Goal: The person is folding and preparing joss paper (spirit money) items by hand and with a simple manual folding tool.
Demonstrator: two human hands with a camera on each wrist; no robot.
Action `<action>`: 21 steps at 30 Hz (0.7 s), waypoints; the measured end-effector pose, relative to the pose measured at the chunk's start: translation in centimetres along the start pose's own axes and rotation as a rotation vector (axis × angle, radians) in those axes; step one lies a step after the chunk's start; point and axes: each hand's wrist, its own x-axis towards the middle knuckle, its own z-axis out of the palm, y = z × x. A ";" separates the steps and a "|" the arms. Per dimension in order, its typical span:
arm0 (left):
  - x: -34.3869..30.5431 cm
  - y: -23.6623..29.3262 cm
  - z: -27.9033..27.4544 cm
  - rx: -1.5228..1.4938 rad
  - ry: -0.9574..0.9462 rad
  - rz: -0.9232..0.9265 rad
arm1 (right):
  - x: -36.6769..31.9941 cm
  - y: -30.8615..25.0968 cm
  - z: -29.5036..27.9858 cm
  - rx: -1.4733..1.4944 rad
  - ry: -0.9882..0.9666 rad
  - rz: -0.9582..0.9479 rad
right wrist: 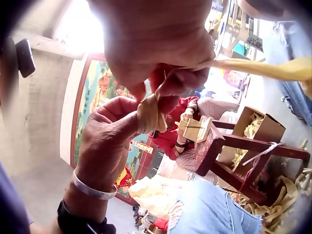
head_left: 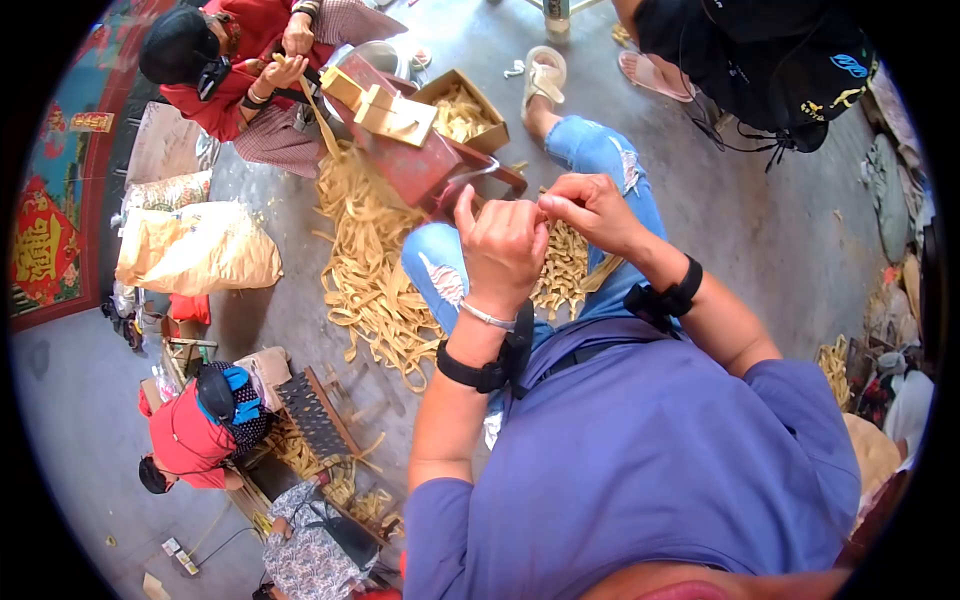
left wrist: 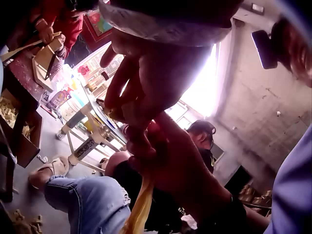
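In front of my lap, my left hand and right hand meet at the fingertips. Between them is a flat, yellowish, pliable strip. One part of it loops around the left hand's fingers, where those fingers pinch it. The right hand's fingers pinch the strip close by, and its long tail hangs from that hand, also visible as a strip in the left wrist view. Short knotted pieces lie between my knees, below the hands.
A heap of loose strips covers the floor left of my knee. Ahead stands a red wooden bench bearing a wooden tool, beside a cardboard box of pieces. A person in red sits behind it; others sit lower left.
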 end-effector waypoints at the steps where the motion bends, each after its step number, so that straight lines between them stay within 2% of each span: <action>1: -0.1 -0.1 -0.3 -0.005 -0.055 -0.034 | 0.0 -0.3 -0.4 0.020 -0.071 0.037; 3: -0.1 0.1 -0.7 -0.104 -0.066 -0.088 | -0.2 -1.2 -1.3 0.062 -0.216 0.123; 4: -0.1 0.2 -0.6 -0.158 -0.079 -0.124 | -0.3 -1.1 -1.3 0.084 -0.220 0.117; 6: 0.1 0.6 -1.4 -0.170 -0.117 -0.160 | -0.4 -1.6 -1.4 -0.075 -0.253 0.070; 8: -0.3 0.6 -1.0 -0.137 -0.028 -0.137 | -0.5 -1.6 -1.7 -0.155 -0.280 0.055; 9: -0.5 0.6 -0.9 -0.118 0.021 -0.129 | -0.5 -1.6 -2.0 -0.120 -0.357 0.149; 11: -0.9 0.4 -0.9 -0.134 0.083 -0.163 | -1.1 -0.3 -1.5 0.403 -0.332 0.308; 14: -2.0 0.4 -0.2 -0.178 0.169 -0.228 | -1.6 -0.7 0.3 0.732 -0.177 0.258; 17: -2.3 0.8 0.8 -0.387 0.174 -0.279 | -2.1 -1.9 0.8 0.872 -0.108 0.495; 18: -2.3 1.2 0.3 -0.483 0.111 -0.309 | -1.8 -1.3 0.7 0.799 -0.144 0.473; 21: -2.5 1.7 -0.4 -0.989 0.057 -0.626 | -2.0 -1.0 0.2 0.507 -0.182 0.254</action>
